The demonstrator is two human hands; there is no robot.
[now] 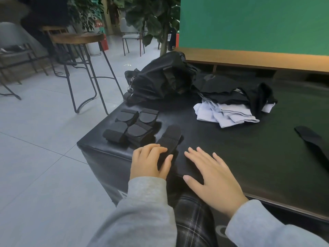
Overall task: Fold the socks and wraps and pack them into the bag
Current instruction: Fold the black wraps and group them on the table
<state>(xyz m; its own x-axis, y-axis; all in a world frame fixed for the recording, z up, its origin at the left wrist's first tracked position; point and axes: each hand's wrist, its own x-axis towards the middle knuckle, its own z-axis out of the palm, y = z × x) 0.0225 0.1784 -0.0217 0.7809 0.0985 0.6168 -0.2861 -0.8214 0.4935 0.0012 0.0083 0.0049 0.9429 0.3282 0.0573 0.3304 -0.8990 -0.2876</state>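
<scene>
Your left hand (149, 162) pinches the black wrap (168, 139) | right hand (211, 172) lies flat, empty | risk: loosen and the fold may spring open.

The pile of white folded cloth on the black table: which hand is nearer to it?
Right. The right hand lies flat on the table just below the white pile; the left hand grips a black wrap farther left.

Both arms reach forward in grey sleeves (146, 211). The left hand (148, 162) sits at the near left corner, fingers and thumb curled round a dark strap. The right hand (211, 172) lies beside it, flat, palm down, fingers spread.
</scene>
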